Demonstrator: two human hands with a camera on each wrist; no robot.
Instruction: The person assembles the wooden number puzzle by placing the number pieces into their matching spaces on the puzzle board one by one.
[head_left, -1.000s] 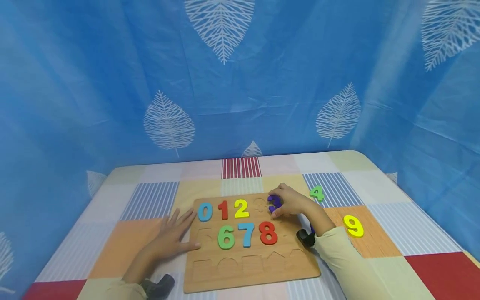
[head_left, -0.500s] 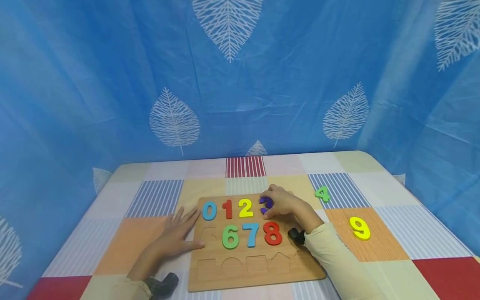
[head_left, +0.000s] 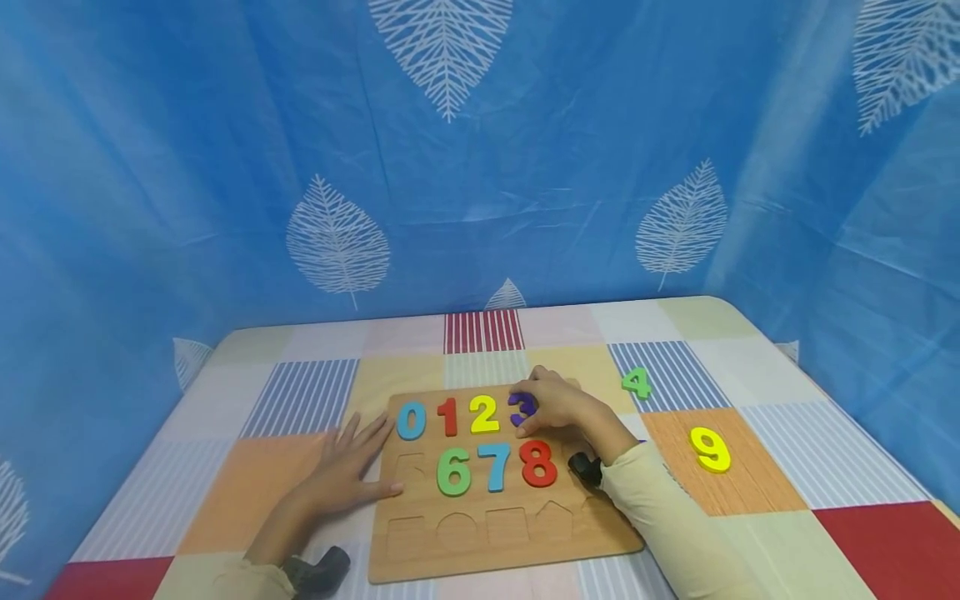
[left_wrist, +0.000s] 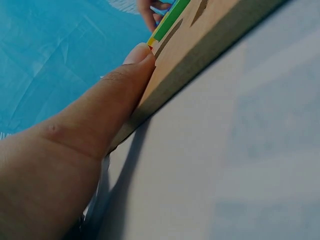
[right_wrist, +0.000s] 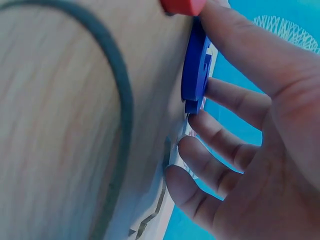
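Note:
A wooden number puzzle board [head_left: 510,554] lies on the patchwork cloth. My right hand [head_left: 562,404] pinches a purple number 3 [head_left: 527,407] between thumb and fingers, right at its recess beside the yellow 2 [head_left: 483,415]. In the right wrist view this number 3 [right_wrist: 192,75] lies close against the board, with the thumb at one end. My left hand [head_left: 341,471] rests with spread fingers on the board's left edge, its thumb [left_wrist: 135,60] on the wood. Blue 0 [head_left: 411,421], red 1 [head_left: 448,417], green 6 [head_left: 453,472], blue 7 [head_left: 495,467] and red 8 [head_left: 537,463] sit on the board.
On the cloth to the right lie a green number 4 [head_left: 637,382] and a yellow number 9 [head_left: 709,450]. A purple bit [head_left: 642,442] peeks out beside the right sleeve, mostly hidden. A blue leaf-print curtain [head_left: 480,208] hangs behind the table.
My right hand has moved left with the number 3, from right of its recess to over it. My left hand stays on the board's edge.

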